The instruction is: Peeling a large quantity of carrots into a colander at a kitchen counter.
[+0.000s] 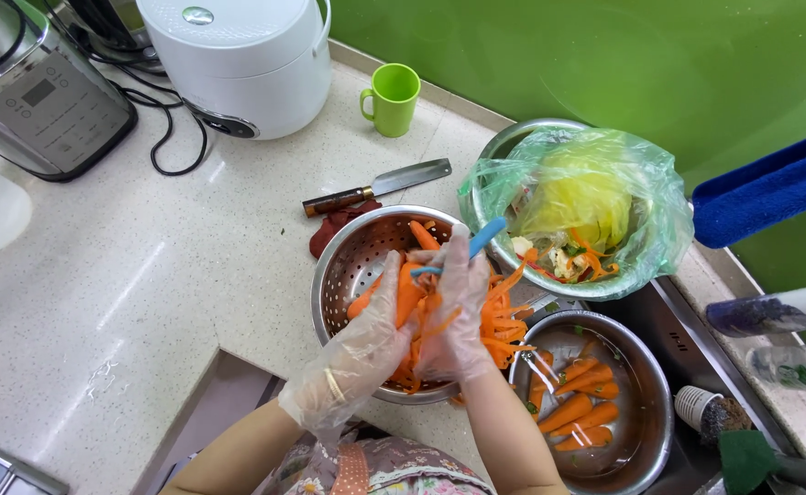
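The left hand (372, 339), in a thin clear glove, is curled around a carrot (409, 293) and holds it over the perforated steel colander (348, 266). The right hand (458, 312), gloved too, is closed on a blue-handled peeler (476, 240) laid against that carrot. The carrot looks stiff and light, likely slick once wet and stripped — best gripped at the thick end, fingers wrapped well round, clear of the blade. Loose orange peelings (504, 321) lie soft and limp inside the colander and over its right rim. Just right of the colander, a steel bowl (641, 367) holds more carrots; behind the colander, a knife (380, 186) rests on the surface (146, 275) — beside a bag-lined scrap bowl (513, 147).
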